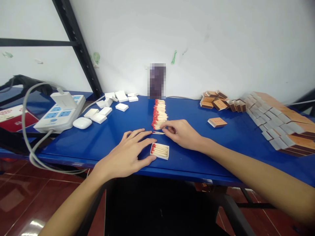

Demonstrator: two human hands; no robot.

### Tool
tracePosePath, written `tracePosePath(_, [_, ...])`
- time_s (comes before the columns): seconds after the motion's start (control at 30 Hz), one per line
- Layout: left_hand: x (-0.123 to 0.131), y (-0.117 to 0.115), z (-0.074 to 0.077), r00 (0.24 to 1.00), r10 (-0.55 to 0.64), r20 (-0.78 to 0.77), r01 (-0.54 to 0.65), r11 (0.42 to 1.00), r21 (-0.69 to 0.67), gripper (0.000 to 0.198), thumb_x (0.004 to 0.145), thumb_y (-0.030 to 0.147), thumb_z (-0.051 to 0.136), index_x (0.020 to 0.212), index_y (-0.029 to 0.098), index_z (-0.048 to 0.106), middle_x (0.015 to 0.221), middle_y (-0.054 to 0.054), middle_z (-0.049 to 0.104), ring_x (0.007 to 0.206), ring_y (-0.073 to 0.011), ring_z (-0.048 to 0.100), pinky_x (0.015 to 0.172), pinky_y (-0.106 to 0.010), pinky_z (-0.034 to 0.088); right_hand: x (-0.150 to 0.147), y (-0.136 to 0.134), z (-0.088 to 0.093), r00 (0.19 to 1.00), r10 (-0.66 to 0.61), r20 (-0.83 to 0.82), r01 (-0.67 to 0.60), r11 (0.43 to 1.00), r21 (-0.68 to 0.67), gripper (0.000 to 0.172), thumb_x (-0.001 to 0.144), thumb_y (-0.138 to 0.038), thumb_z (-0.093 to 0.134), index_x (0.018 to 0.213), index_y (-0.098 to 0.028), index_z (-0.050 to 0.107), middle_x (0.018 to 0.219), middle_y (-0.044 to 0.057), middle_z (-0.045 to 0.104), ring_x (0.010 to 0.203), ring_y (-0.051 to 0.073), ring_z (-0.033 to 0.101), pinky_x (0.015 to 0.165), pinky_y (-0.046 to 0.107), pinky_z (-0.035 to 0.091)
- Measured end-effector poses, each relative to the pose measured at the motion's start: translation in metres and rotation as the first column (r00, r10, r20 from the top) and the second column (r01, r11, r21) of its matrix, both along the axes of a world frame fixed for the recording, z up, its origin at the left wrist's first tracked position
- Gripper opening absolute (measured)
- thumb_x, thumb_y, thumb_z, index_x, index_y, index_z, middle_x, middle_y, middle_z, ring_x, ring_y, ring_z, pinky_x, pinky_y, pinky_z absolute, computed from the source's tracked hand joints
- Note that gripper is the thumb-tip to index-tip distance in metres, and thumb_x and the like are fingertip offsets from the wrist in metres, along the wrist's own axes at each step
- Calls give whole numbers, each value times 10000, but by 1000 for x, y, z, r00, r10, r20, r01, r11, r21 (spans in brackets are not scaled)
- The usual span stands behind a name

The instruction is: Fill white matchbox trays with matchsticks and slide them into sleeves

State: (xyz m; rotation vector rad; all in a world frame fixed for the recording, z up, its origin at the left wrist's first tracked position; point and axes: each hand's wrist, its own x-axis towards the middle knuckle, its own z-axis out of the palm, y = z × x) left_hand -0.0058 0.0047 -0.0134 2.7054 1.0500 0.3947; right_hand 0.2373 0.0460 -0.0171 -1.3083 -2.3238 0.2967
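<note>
A long row of red-tipped matches (159, 113) runs from the wall toward the front of the blue table. Below it lies a small white tray (168, 157) filled with matches, heads to the left. My left hand (129, 149) has its fingers spread, with the thumb at the tray's lower left corner and a fingertip near the heads of a few loose matches (158, 133). At the other end of these matches is my right hand (180, 132), its thumb and fingers pinched together. What lies between its fingertips is too small to make out.
White empty-looking boxes (121, 107) are scattered at the back left, near a power strip (61, 113) with cables and a white case (82, 123). Orange matchbox sleeves (217, 122) lie right of centre; a large stack of matchboxes (283, 124) fills the far right. A blurred upright object (157, 81) leans on the wall.
</note>
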Motion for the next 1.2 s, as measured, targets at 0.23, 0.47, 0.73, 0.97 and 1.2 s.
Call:
tracePosePath(0.23, [-1,0,-1,1000,-1,13,1,1000,-5,451,961,512,497,1360,306,538,1514,-59,436,1408,-346,325,1097,-561,306,0,0,1,1000,-20,15,21,1000,-15,237,915,-222,507,999,-170,723,601,-16,565,542,108,465,596,231,325])
tracePosePath(0.47, [0,0,0,1000,3,-6,-3,1000,-8,442,971,520,470,1355,312,532,1520,-48,427,1408,-332,327,1090,-549,303,-2,0,3,999,-42,13,43,998,-55,210,908,-212,526,975,-171,721,595,-26,547,533,101,429,587,233,304])
tracePosePath(0.73, [0,1,0,1000,1,-19,-2,1000,-3,448,977,532,449,1360,310,524,1527,-49,418,1414,-322,322,1095,-541,297,-1,-1,2,999,-32,-7,32,999,-42,238,919,-228,522,959,-153,744,552,-34,524,509,96,419,591,238,317])
tracePosePath(0.97, [-1,1,0,1000,11,-19,-10,1000,6,445,972,531,462,1358,320,526,1519,-37,431,1406,-322,338,1094,-535,304,1,-3,0,1000,-17,-17,16,999,-31,217,907,-212,540,942,-153,745,541,-44,515,504,90,414,583,232,314])
tracePosePath(1.2, [0,0,-1,1000,11,-16,-11,1000,9,441,970,529,468,1353,320,533,1518,-31,434,1404,-319,340,1096,-527,305,1,-3,0,1000,-18,5,19,1000,-25,240,927,-240,521,986,-174,745,607,-20,598,539,102,479,585,237,316])
